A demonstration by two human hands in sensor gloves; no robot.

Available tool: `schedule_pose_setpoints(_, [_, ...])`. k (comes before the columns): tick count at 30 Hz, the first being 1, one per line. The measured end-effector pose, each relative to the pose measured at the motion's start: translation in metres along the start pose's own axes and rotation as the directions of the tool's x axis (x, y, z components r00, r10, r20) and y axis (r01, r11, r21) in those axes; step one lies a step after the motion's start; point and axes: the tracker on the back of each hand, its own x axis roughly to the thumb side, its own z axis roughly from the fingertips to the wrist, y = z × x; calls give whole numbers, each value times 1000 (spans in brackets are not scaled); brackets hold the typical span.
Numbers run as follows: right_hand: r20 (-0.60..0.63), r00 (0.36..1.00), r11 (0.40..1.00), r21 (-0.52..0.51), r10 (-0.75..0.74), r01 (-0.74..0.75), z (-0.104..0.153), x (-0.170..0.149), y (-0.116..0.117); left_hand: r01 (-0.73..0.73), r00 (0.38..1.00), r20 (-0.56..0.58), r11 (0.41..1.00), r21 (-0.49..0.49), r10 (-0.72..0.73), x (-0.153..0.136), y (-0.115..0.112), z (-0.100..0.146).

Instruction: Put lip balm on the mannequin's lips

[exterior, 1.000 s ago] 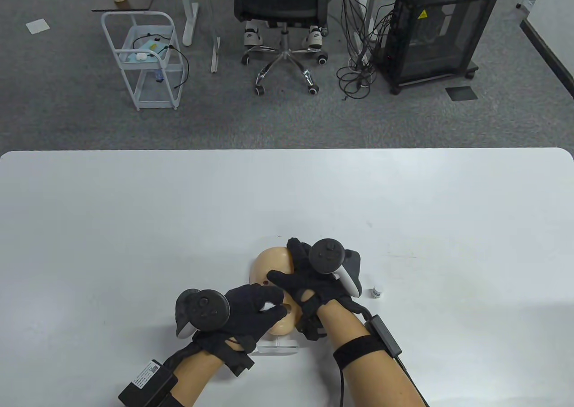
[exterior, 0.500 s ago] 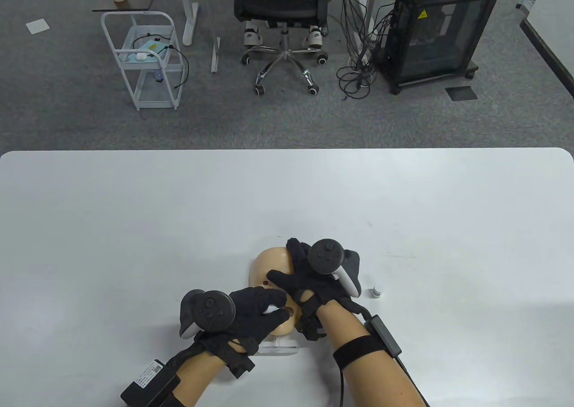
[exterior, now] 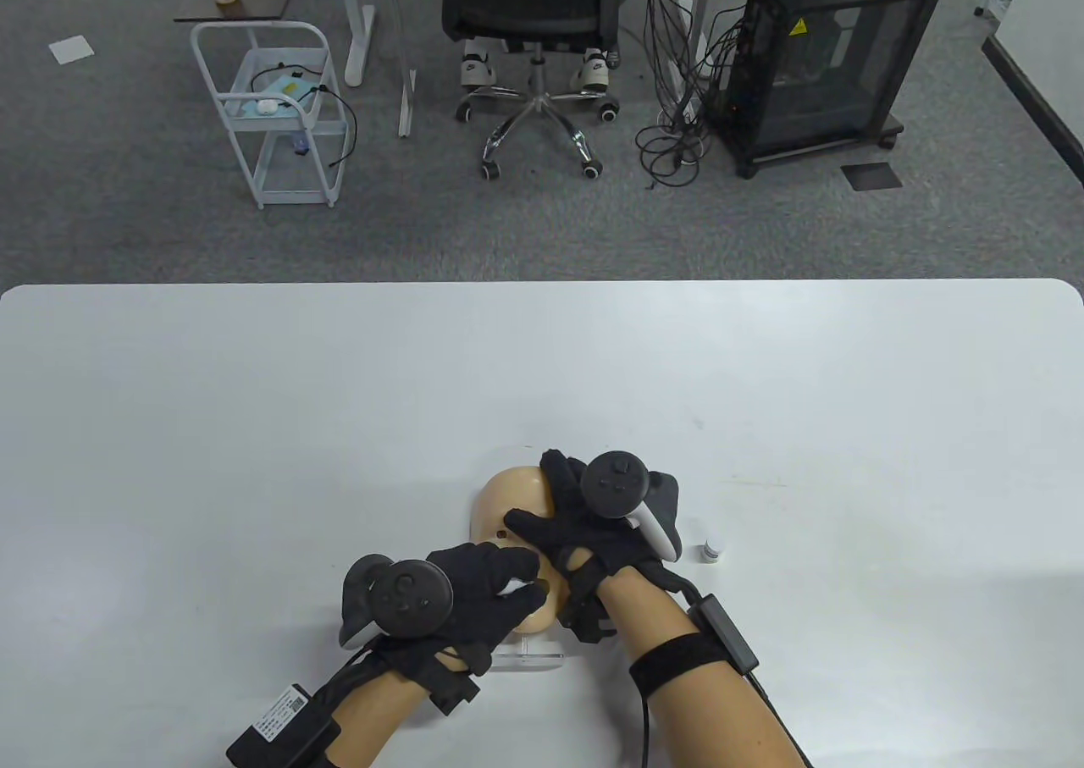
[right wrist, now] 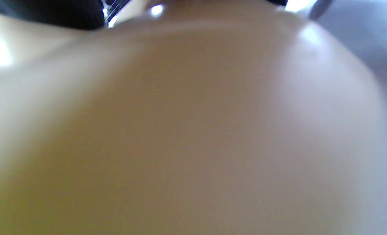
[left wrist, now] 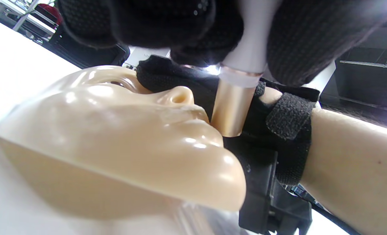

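Observation:
A beige mannequin face (exterior: 508, 497) lies face up on a clear stand near the table's front edge. My left hand (exterior: 487, 586) grips a white lip balm tube (exterior: 511, 586). In the left wrist view the tube's gold end (left wrist: 231, 109) stands right at the mannequin's lips (left wrist: 196, 122), seemingly touching them. My right hand (exterior: 576, 531) rests on the mannequin face from the right and holds it. The right wrist view shows only the blurred beige face (right wrist: 180, 130) up close.
A small white cap (exterior: 710, 551) stands on the white table (exterior: 254, 421) just right of my right hand. The clear stand (exterior: 529, 656) shows under the chin. Beyond the table's far edge are an office chair, a wire cart and a black cabinet.
My left hand has shifted slightly right and rolled at the wrist, keeping the tube at the lips. My right hand has not moved.

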Motion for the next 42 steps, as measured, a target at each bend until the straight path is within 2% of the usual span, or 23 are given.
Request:
schedule_pose_setpoints(5, [1,1000,1000,3,3,-3,0,0,0,-11,999,-47,1000,29,12,-3,9,4])
schedule_pose_setpoints(8, [2,1000,1000,8,3,-3,0,1,0,-80,993,-85,997,13,81,-6,8,6])
schedule_pose_setpoints(13, [2,1000,1000,7,5,-5,0,1,0,-63,993,-99,998,-7,62,-7,9,7])
schedule_pose_setpoints(20, [4,1000,1000,8,7,-7,0,1,0,-135,977,-170,991,-5,132,-16,13,9])
schedule_pose_setpoints(42, [8,1000,1000,14,8,-8,1,1,0,-168,949,-283,981,-98,135,-30,18,11])
